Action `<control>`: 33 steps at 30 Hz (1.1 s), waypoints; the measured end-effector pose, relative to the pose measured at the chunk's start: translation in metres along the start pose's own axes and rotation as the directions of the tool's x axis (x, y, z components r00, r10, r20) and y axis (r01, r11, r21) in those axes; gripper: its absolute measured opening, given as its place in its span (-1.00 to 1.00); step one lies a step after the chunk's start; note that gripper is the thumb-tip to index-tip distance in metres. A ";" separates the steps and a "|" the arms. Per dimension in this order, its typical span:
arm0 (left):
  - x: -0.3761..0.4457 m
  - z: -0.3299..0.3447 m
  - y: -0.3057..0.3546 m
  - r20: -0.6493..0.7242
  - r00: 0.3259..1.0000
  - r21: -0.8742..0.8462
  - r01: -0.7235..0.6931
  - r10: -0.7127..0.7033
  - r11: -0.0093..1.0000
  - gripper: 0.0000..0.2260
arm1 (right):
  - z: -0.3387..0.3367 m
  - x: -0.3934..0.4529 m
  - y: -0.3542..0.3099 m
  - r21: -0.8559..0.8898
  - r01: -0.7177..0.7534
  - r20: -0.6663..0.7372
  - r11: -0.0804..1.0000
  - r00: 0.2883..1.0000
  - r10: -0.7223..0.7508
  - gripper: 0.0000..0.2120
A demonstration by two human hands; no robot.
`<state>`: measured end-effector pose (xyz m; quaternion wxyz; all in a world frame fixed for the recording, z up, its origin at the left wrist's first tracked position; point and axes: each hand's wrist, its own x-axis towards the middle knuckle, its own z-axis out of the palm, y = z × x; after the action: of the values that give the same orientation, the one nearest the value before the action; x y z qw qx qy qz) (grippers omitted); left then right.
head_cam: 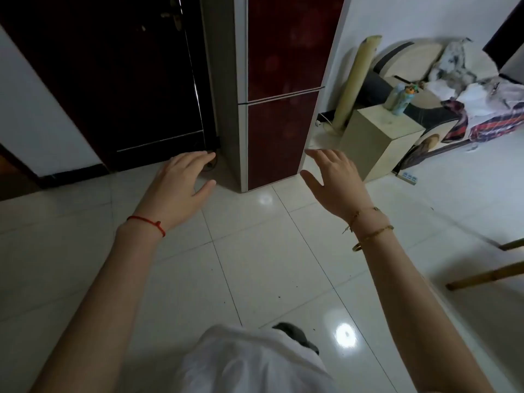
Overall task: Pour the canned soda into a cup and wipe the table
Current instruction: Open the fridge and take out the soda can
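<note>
Beyond the 2 hands stands a dark red, glossy fridge (280, 92) on a pale tiled floor (255, 265). Left hand (181, 182) and right hand (337, 180) hover empty, fingers spread. No can or cup shows; right of them, a cream pedestal (377, 137) carries perhaps a bottle (399, 99).

A glossy white tiled floor (255, 265) reflects ceiling lights. A dark red fridge (280, 109) stands beside a dark door (119, 80), with white walls (411, 18) and a cluttered sofa (453, 89) nearby.
</note>
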<state>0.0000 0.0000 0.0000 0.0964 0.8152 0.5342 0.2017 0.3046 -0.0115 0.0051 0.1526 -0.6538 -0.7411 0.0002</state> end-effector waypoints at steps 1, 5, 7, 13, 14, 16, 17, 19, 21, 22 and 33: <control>0.007 0.002 -0.005 -0.005 1.000 -0.009 -0.005 0.005 1.000 -0.52 | 0.003 0.008 0.001 0.003 0.004 0.000 1.000 1.000 -0.004 -0.51; 0.037 0.004 -0.021 0.031 0.999 -0.015 0.019 -0.018 1.000 -0.53 | 0.016 0.041 0.003 0.002 -0.019 0.033 1.000 0.999 0.019 -0.52; 0.054 0.008 -0.028 0.035 0.999 -0.014 0.023 -0.022 1.000 -0.53 | 0.025 0.059 0.006 0.009 -0.015 0.039 1.000 0.999 0.014 -0.52; 0.119 0.023 -0.051 0.047 0.998 -0.016 0.041 -0.040 0.999 -0.53 | 0.051 0.123 0.025 0.038 -0.016 0.044 0.999 0.999 0.014 -0.52; 0.133 0.026 -0.054 0.046 0.998 -0.014 0.042 -0.041 0.999 -0.53 | 0.054 0.136 0.030 0.041 -0.014 0.040 0.999 0.999 0.012 -0.52; 0.163 0.031 -0.060 0.045 0.998 -0.006 0.043 -0.042 0.999 -0.53 | 0.058 0.165 0.039 0.041 -0.011 0.039 0.999 0.999 0.009 -0.53; 0.178 0.032 -0.063 0.046 0.998 -0.003 0.046 -0.046 0.999 -0.53 | 0.060 0.181 0.044 0.038 -0.007 0.040 0.999 0.999 0.005 -0.52; 0.209 0.032 -0.066 0.046 0.997 -0.008 0.056 -0.056 0.998 -0.53 | 0.062 0.214 0.053 0.036 0.004 0.046 0.999 0.999 -0.005 -0.52; 0.240 0.032 -0.071 0.037 0.997 -0.012 0.064 -0.063 0.998 -0.53 | 0.062 0.246 0.062 0.051 0.012 0.042 0.999 0.999 -0.014 -0.52; 0.255 0.031 -0.074 0.027 0.997 -0.010 0.071 -0.071 0.997 -0.53 | 0.062 0.262 0.066 0.058 0.017 0.033 0.998 0.999 -0.019 -0.53; 0.383 0.033 -0.115 -0.006 0.993 0.020 0.114 -0.114 0.993 -0.52 | 0.079 0.418 0.088 0.114 0.095 0.020 0.989 0.995 -0.098 -0.54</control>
<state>0.0515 0.3974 0.0141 0.0983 0.7838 0.5822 0.1923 0.3311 0.4224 0.0062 0.1795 -0.6074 -0.7727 0.0429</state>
